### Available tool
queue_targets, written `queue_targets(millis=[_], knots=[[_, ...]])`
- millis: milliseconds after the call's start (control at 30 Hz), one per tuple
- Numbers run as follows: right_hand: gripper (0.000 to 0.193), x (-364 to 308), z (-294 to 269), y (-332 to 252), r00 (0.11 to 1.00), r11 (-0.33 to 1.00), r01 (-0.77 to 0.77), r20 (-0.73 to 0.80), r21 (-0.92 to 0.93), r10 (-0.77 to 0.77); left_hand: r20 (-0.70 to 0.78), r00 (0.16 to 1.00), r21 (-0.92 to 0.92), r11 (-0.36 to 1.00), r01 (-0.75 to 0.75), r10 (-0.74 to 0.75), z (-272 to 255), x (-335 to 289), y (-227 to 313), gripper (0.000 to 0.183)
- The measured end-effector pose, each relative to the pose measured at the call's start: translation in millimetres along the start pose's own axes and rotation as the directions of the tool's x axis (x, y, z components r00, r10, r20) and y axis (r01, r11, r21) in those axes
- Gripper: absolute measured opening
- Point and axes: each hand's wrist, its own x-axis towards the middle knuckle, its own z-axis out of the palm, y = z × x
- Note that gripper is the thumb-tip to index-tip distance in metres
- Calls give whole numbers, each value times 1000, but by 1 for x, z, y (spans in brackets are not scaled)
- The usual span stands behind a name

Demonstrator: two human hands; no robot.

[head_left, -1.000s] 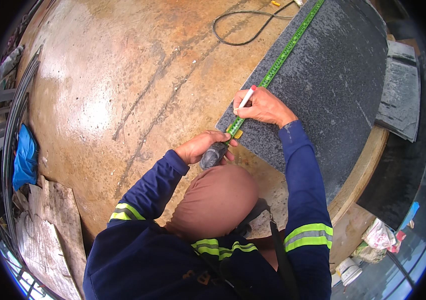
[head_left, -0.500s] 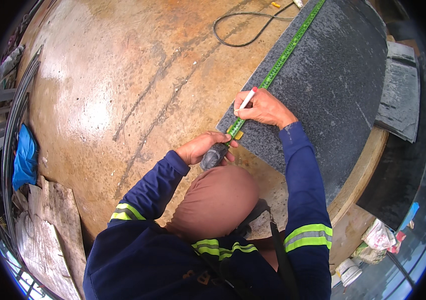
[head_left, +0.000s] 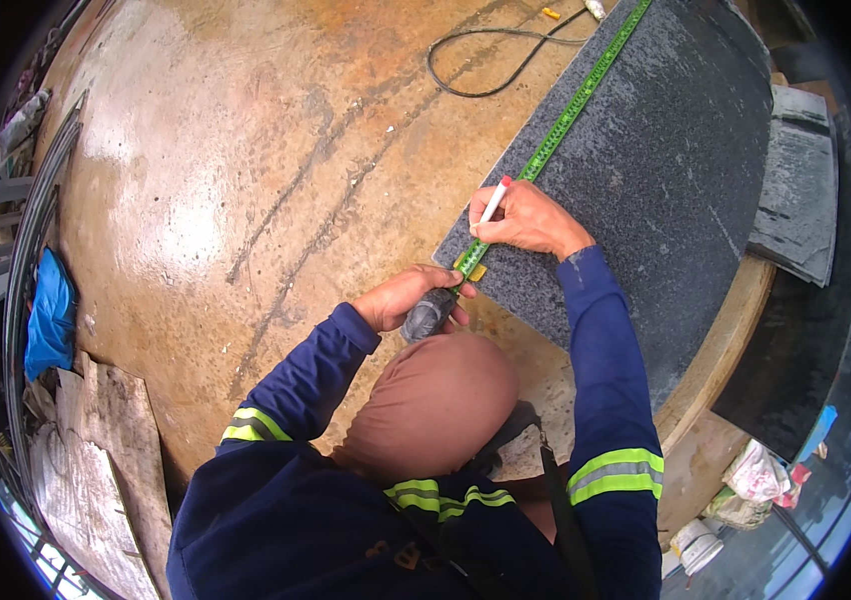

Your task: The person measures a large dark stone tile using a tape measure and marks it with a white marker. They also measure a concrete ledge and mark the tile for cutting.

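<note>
A green tape measure (head_left: pixel 578 100) lies stretched along the left edge of a dark grey speckled stone slab (head_left: pixel 646 190). My left hand (head_left: pixel 408 295) is closed around the near end of the tape, its thumb on the blade; the dark rounded tape case (head_left: pixel 429 313) shows beneath the fingers. My right hand (head_left: pixel 534 222) rests on the slab beside the tape, closed on a white marker pen with a red end (head_left: pixel 493 203). The pen is tilted, and its tip is hidden by my fingers. A small yellow piece (head_left: pixel 477 271) sits next to the tape at the slab's near edge.
A black cable (head_left: pixel 446 85) loops on the wet brown floor (head_left: pixel 196 150) beyond the slab. Grey stone pieces (head_left: pixel 796 190) lie to the right. At left are black hoses (head_left: pixel 26 260), a blue bag (head_left: pixel 50 312) and worn boards (head_left: pixel 106 450). A white bucket (head_left: pixel 696 545) stands at lower right.
The marker pen and my right hand have shifted very slightly. My left hand keeps its hold on the tape measure in the same place.
</note>
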Motion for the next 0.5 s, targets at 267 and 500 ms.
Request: queue_targets(millis=[267, 500], knots=[[17, -1, 0, -1, 999, 999, -39, 13, -12, 39, -9, 1000, 9, 1000, -4, 5, 2, 0, 0, 42], [11, -8, 5, -2, 992, 967, 24, -128, 253, 9, 13, 1000, 12, 1000, 5, -5, 1, 1, -1, 42]])
